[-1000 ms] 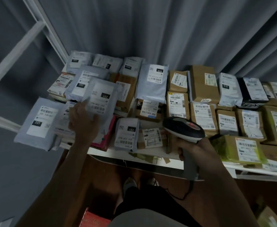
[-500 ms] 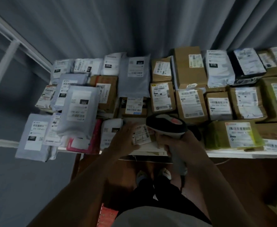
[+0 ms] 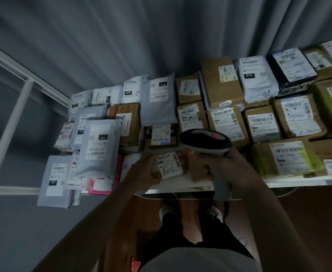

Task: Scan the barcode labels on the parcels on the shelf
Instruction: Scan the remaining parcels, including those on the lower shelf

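Several labelled parcels cover the white shelf (image 3: 291,182). At its front edge my left hand (image 3: 143,173) grips a small brown box (image 3: 195,167) by its left side, with the white barcode label (image 3: 169,165) facing up. My right hand (image 3: 228,167) holds the handle of a black and grey barcode scanner (image 3: 205,143), whose head hangs just above the box. A red glow falls on the box beside the label. Grey mailer bags (image 3: 97,152) are stacked to the left, cardboard boxes (image 3: 223,122) behind and to the right.
A yellow-green wrapped parcel (image 3: 287,157) lies right of my right hand. A pink package (image 3: 102,185) and a grey bag (image 3: 54,180) overhang the shelf's front left edge. White frame bars (image 3: 10,124) stand at left, a grey curtain (image 3: 161,36) hangs behind, and my feet (image 3: 190,213) are below.
My left hand left the grey bags at left and moved right to take hold of the small brown box. The scanner came in over that box. The view shifted right.
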